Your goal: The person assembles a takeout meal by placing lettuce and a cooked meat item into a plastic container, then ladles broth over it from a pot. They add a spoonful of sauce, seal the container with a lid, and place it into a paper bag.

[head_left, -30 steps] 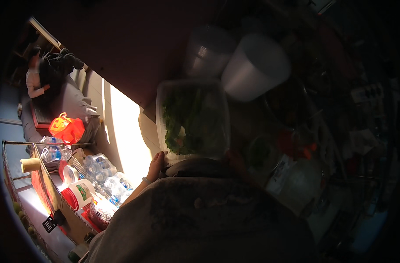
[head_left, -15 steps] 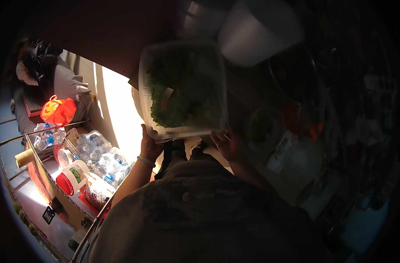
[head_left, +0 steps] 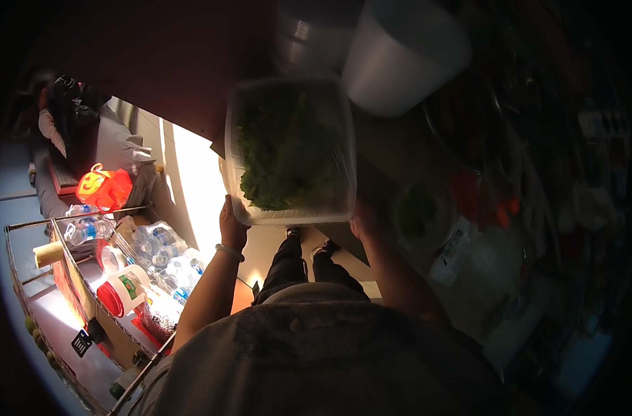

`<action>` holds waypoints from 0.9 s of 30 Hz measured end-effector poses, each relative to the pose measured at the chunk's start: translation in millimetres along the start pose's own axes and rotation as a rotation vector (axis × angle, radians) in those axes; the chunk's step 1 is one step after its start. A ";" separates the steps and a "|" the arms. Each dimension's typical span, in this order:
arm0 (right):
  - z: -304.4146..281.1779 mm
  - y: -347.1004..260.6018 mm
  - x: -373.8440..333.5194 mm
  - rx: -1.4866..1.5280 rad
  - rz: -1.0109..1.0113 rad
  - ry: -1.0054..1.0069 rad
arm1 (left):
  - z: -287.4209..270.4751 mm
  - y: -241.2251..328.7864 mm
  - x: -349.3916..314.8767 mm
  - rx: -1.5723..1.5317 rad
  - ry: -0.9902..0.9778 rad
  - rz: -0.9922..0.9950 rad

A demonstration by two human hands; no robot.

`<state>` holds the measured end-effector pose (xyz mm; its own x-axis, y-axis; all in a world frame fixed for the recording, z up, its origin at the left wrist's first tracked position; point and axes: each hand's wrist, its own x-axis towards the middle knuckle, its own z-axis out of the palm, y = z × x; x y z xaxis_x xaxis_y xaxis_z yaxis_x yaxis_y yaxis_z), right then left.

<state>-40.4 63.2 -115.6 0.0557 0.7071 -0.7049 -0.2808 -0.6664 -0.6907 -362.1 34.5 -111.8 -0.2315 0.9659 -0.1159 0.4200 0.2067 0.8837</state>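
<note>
Between my two hands is a clear plastic tub (head_left: 302, 216) with rounded corners, held out in front of my body. Leafy greens (head_left: 278, 163) fill much of it. My left hand (head_left: 233, 225), with a light band at the wrist, grips its near left corner. At the near right corner my right hand (head_left: 362, 220) is closed on the rim, its fingers partly hidden in shadow. Just beyond the tub stand a white bucket (head_left: 389, 69) and a clear round container (head_left: 305, 35), both dim.
At left a wire rack (head_left: 59, 267) holds packs of plastic bottles (head_left: 156, 243) and a white jar with a red lid (head_left: 122, 290). An orange bag (head_left: 104, 188) lies behind it. On the dark right side are a bowl of greens (head_left: 418, 208) and a red-orange item (head_left: 479, 197).
The tub now appears slightly lower in view, still in both hands. My right hand sits closer along its side. My legs and feet show more, and the surroundings have shifted a little with my head.
</note>
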 end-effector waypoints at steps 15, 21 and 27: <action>47.4 -51.7 2.8 -0.268 -0.733 0.202 | -21.7 119.0 94.3 0.475 0.228 0.267; 44.0 -45.0 12.5 -0.399 -0.727 0.277 | -24.8 120.6 105.3 0.364 0.135 0.142; 47.5 -37.5 7.0 -0.682 -0.754 0.353 | -19.9 79.3 98.4 0.264 0.330 0.286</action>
<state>-75.0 104.4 -87.0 0.2946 0.9556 0.0088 0.5293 -0.1555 -0.8341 -369.0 142.9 -44.1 -0.3219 0.8975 0.3014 0.7045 0.0145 0.7095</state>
